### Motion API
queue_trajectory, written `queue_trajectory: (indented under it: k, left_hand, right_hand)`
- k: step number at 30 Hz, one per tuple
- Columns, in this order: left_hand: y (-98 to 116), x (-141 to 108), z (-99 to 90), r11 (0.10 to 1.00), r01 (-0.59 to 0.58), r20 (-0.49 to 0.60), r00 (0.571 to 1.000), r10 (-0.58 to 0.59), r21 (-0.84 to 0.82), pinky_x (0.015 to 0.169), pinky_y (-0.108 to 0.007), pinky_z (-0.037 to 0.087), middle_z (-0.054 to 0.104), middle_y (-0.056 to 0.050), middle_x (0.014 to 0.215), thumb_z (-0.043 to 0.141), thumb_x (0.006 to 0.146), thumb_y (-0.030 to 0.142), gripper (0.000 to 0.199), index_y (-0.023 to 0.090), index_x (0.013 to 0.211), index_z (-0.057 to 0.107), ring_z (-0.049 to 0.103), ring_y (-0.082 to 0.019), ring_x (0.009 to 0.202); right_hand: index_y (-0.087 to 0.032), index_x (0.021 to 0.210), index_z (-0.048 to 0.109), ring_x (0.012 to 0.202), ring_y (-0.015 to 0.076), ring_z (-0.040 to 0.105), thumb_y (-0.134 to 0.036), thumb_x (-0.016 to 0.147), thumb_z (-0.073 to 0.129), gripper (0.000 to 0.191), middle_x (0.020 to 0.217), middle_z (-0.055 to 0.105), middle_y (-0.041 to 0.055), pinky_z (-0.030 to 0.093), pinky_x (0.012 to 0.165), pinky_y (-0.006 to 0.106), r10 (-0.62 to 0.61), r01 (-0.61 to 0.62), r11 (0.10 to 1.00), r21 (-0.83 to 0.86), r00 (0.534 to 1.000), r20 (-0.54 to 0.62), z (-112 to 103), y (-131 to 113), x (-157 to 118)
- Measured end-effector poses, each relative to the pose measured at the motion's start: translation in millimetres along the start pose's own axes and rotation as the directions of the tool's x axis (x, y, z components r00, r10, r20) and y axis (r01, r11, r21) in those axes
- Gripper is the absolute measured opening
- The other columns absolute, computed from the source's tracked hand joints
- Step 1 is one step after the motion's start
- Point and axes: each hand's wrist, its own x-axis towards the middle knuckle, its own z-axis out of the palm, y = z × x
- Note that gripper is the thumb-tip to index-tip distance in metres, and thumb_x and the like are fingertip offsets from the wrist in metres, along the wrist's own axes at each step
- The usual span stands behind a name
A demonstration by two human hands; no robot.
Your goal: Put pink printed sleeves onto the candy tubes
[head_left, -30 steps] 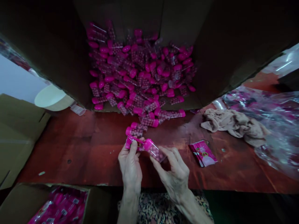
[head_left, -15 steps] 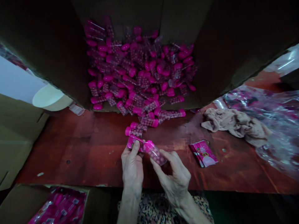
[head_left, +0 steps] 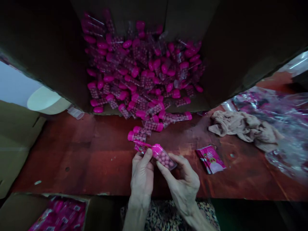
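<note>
Here we are at the bench: the left hand (head_left: 141,181) is closed on a pink printed card (head_left: 141,147), thumb pressing down on top, fingers underneath. The right hand (head_left: 184,189) is gripping a clear plastic tube (head_left: 165,159) with thumb and fingers, a tube packed with pink balls, its pink cap (head_left: 157,149) angled up toward the card and touching it. Whether the two are joined, you can't tell from here. The pair sit right at the middle of the red-brown wooden tabletop (head_left: 72,160).

At twelve o'clock, a big heap of capped tubes (head_left: 141,67) fills an upright cardboard box (head_left: 240,48), spilling in a trail of loose tubes (head_left: 141,133) down to just beside the hands. At three o'clock lies a flat pink packet (head_left: 211,158); at two, a crumpled beige cloth (head_left: 245,128) against a clear plastic bag (head_left: 288,118). Over at eight o'clock, an open carton (head_left: 19,215) holds pink packs (head_left: 59,215), and at ten, a cream bowl (head_left: 44,101).
</note>
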Motion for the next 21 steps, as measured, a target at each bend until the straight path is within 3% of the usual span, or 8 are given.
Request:
queue_trajectory:
  k: [4,10,16,19,21]
  left_hand:
    - [-0.8,-2.2,5.2,1.000,-0.016,0.012,1.000,0.016,0.008,0.082,-0.026,0.047,0.073,-0.004,0.077,0.076,0.064,0.016,0.015,0.013,0.077,0.070,0.065,-0.012,0.074]
    - [2.6,2.1,4.9,0.998,0.012,-0.037,0.999,-0.014,-0.064,0.079,-0.027,0.050,0.073,-0.007,0.078,0.074,0.068,0.017,0.013,0.012,0.079,0.070,0.066,-0.013,0.073]
    - [-0.3,1.4,3.5,0.996,0.073,0.034,0.997,-0.071,-0.050,0.084,-0.037,0.050,0.074,-0.008,0.083,0.072,0.070,0.021,0.015,0.013,0.082,0.069,0.068,-0.020,0.080]
    - [-3.2,0.0,4.2,0.998,0.053,0.041,0.998,-0.051,-0.036,0.088,-0.038,0.048,0.074,-0.009,0.087,0.071,0.072,0.021,0.014,0.013,0.084,0.069,0.068,-0.020,0.084]
    - [-4.1,-0.9,4.8,0.998,0.044,0.044,0.998,-0.042,-0.040,0.089,-0.037,0.047,0.074,-0.008,0.089,0.071,0.072,0.020,0.015,0.013,0.084,0.069,0.068,-0.020,0.085]
  right_hand:
    - [-0.020,0.096,0.062,0.068,0.0136,0.060,-0.010,0.073,0.069,0.026,0.078,0.064,-0.0005,0.052,0.064,0.026,-0.074,0.075,0.997,0.008,0.997,-0.022,0.7,2.7,2.8]
    - [-0.020,0.096,0.063,0.070,0.0155,0.062,-0.010,0.074,0.069,0.026,0.081,0.065,0.0009,0.053,0.065,0.028,-0.057,0.057,0.998,-0.006,0.998,0.033,2.7,4.5,1.2]
    - [-0.022,0.097,0.064,0.061,0.0139,0.059,-0.004,0.072,0.067,0.031,0.074,0.064,-0.0003,0.051,0.057,0.026,-0.200,0.201,0.979,-0.020,0.980,0.018,0.9,4.6,6.9]
    - [-0.022,0.098,0.064,0.061,0.0134,0.058,-0.004,0.070,0.069,0.033,0.074,0.064,-0.0001,0.052,0.057,0.026,-0.185,0.185,0.982,-0.027,0.983,-0.002,-0.1,5.0,8.8]
    - [-0.022,0.095,0.065,0.064,0.0138,0.060,-0.006,0.069,0.071,0.031,0.076,0.065,0.0003,0.053,0.059,0.027,-0.111,0.111,0.994,-0.001,0.994,-0.014,0.2,5.0,8.1]
